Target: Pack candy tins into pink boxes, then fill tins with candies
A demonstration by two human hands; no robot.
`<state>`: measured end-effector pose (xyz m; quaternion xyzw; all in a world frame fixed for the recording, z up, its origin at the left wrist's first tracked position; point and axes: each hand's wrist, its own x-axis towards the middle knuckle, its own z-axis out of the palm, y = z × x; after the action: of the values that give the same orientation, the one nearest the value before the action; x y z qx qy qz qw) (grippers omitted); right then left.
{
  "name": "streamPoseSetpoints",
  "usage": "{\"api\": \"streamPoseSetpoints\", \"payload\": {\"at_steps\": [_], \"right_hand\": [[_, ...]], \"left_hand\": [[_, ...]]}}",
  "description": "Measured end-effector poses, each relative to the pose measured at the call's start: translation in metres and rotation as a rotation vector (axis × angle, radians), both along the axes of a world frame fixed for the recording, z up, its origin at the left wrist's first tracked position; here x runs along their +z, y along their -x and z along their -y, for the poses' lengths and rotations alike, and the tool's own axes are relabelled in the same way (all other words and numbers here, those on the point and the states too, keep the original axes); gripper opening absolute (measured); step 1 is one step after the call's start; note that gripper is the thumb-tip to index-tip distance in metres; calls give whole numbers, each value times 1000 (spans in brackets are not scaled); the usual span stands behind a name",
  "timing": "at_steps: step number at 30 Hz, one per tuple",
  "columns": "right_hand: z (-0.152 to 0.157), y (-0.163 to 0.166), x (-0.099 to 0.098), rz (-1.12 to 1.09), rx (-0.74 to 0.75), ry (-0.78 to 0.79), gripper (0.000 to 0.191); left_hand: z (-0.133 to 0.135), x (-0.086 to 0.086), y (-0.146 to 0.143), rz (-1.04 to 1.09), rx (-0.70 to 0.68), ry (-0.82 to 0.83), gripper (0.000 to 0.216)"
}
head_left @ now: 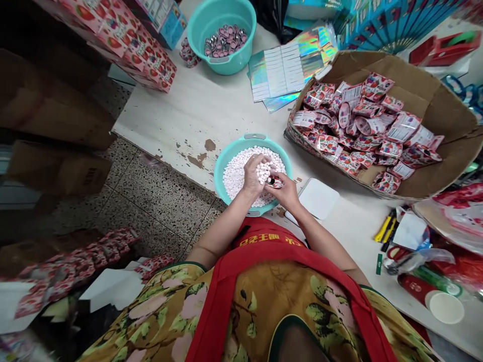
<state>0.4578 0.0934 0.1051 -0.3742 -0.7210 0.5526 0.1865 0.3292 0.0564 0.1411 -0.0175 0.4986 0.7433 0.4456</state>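
My left hand (252, 177) is cupped around a heap of small whitish-pink pellets (264, 174), over a turquoise basin (219, 182). More of the same loose pellets (238, 173) fill the basin. In my right hand (287, 192) is a small container printed with strawberries (275, 182), its dark opening turned towards the pellets. The two hands are close together, fingers nearly touching, above the right part of the basin. My right fingers hide much of the container.
A cardboard box (445, 110) with many strawberry-printed containers (370, 125) stands at right. Behind are another turquoise basin (222, 63) holding pink-and-silver caps (226, 41), and holographic sheets (281, 70). A white flat device (319, 198), yellow cutters (385, 227) and printed cartons (124, 40) lie around.
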Motion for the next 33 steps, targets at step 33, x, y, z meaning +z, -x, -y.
{"api": "streamPoseSetpoints", "payload": {"at_steps": [33], "right_hand": [[-11,27,-3,174,9,-130,46]], "left_hand": [[-23,-19,12,-215,106,42,33]]}}
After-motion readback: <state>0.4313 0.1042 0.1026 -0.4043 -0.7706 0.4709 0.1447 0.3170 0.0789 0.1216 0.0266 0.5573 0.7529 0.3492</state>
